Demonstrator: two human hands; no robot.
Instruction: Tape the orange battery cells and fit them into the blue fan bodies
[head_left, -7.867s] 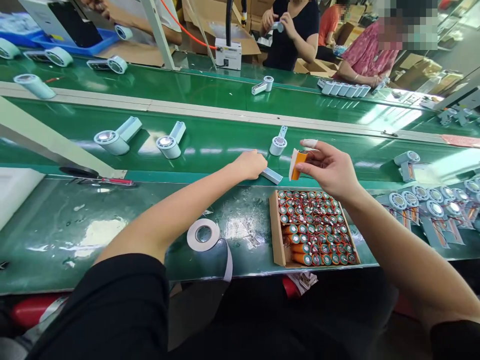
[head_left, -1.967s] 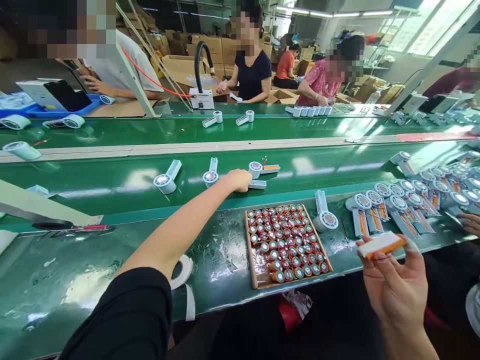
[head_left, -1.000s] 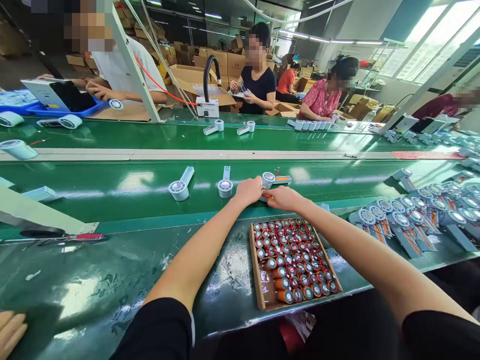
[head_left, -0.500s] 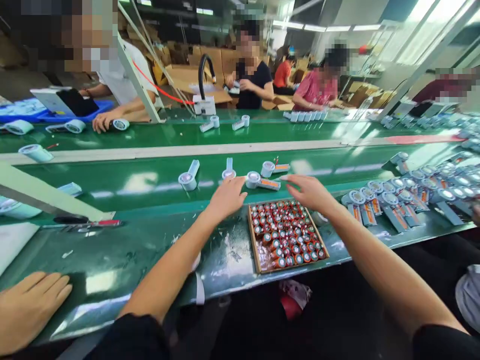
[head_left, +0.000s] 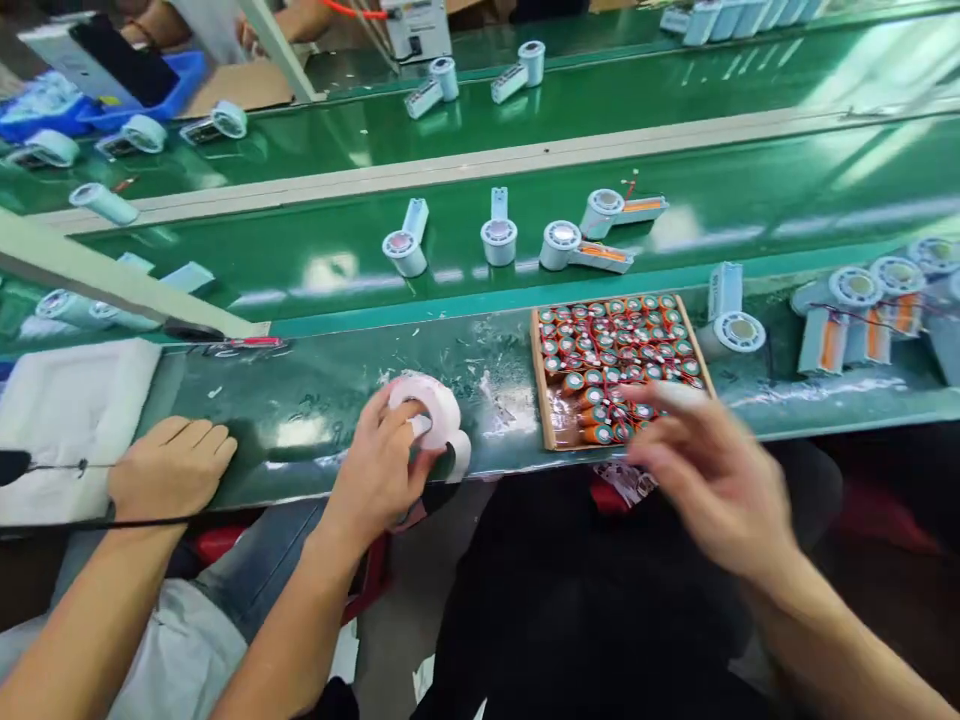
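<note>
My left hand grips a roll of white tape at the front edge of the green bench, with a loose tape end hanging beside the fingers. My right hand, blurred by motion, hovers over the front right corner of a shallow box with its fingers apart; something white covers a fingertip. Rows of orange battery cells with red wires fill most of that box. Just right of the box lies a pale blue round-headed unit.
Several pale blue units, one a round-headed piece, lie on the green belt. More units are clustered at right. A co-worker's hand rests left beside white foam. A slanted metal post crosses the left side.
The view has tilted down. My left hand has moved from near the units on the belt to the tape and taken hold of it. My right hand has come back over the box.
</note>
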